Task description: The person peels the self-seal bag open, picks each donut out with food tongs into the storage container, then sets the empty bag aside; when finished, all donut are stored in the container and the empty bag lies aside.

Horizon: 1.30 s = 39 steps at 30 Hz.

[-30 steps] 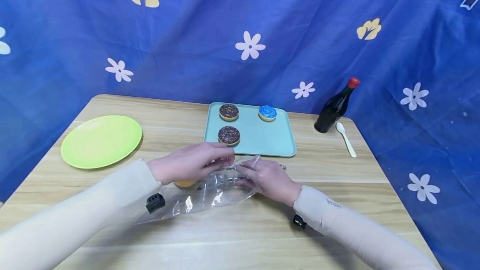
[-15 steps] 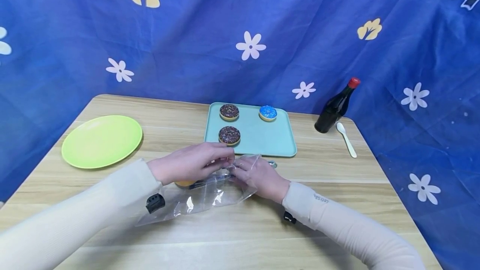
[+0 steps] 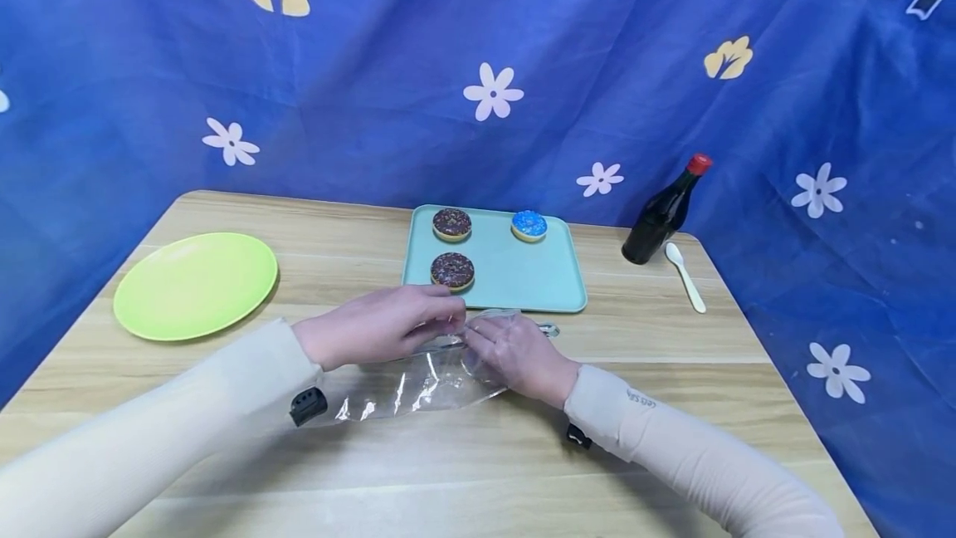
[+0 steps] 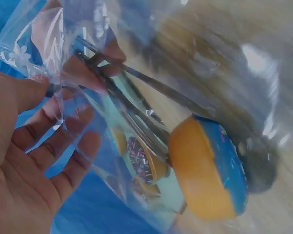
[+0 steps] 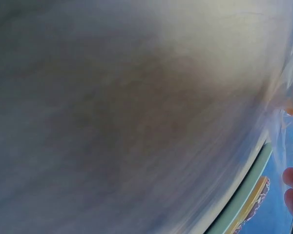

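My left hand (image 3: 381,326) pinches the mouth of a clear plastic bag (image 3: 414,388) between thumb and finger, its other fingers spread under it in the left wrist view. Beside it, my right hand (image 3: 523,359) reaches in at the bag's mouth and grips metal tongs (image 4: 158,87), whose looped end shows past the knuckles. Between the tong arms, inside the bag, is a blue-iced donut (image 4: 200,170) with a golden base. From the head view the left hand and forearm hide this donut. The right wrist view is mostly blurred, with a few fingertips (image 5: 291,197) at its right edge.
Just behind the hands lies a light teal tray (image 3: 515,276) with two chocolate donuts (image 3: 451,271) and one blue donut (image 3: 529,226). A green plate (image 3: 196,285) is at the left. A dark bottle (image 3: 657,222) and a pale spoon (image 3: 685,278) are at the back right.
The right hand has slid left with the tongs, further into the bag. The blue-iced donut's golden base has gone out of sight behind the left hand. The bag's near left corner has drawn up.
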Each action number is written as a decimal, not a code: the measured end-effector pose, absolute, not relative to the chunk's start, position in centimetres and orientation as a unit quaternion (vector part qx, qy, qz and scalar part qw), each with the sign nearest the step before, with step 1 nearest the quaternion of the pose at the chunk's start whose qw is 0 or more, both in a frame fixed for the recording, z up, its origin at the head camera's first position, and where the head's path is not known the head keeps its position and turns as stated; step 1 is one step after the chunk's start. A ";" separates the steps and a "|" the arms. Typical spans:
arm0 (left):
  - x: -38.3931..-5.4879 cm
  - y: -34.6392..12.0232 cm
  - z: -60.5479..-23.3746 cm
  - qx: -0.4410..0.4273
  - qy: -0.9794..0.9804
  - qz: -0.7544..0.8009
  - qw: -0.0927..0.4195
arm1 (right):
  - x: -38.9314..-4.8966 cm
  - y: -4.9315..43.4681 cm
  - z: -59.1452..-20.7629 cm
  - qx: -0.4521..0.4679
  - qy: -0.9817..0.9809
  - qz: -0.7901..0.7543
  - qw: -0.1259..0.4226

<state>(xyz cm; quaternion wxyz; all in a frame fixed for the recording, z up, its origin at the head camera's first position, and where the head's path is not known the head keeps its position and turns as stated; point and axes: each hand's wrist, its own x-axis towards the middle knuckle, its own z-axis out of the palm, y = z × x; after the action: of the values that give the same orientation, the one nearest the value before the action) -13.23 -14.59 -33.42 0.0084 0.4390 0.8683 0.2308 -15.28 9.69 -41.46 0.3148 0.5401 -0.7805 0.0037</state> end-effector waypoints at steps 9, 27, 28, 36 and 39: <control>-13.2 -14.6 -33.4 0.433 0.880 0.196 -0.006 | -14.1 11.8 -40.3 0.530 -0.805 0.032 0.264; -13.6 -16.5 -34.1 0.417 0.891 0.177 -0.023 | -14.9 22.0 -39.5 0.414 -0.877 0.225 0.092; -13.6 -16.7 -34.1 0.414 0.892 0.177 -0.025 | -15.0 22.7 -39.4 0.400 -0.882 0.234 0.086; -13.8 -17.4 -34.3 0.402 0.901 0.159 -0.025 | -16.5 26.2 -39.5 0.284 -0.913 0.290 0.050; -13.6 -17.1 -34.3 0.407 0.901 0.152 -0.022 | -17.1 26.7 -39.7 0.232 -0.915 0.330 0.004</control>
<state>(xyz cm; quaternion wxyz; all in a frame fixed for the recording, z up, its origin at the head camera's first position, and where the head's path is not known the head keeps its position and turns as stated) -13.65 -17.14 -34.33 -0.0223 0.4069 0.9005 0.1518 -17.07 26.68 -39.72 0.0039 0.2324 -0.9151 0.3296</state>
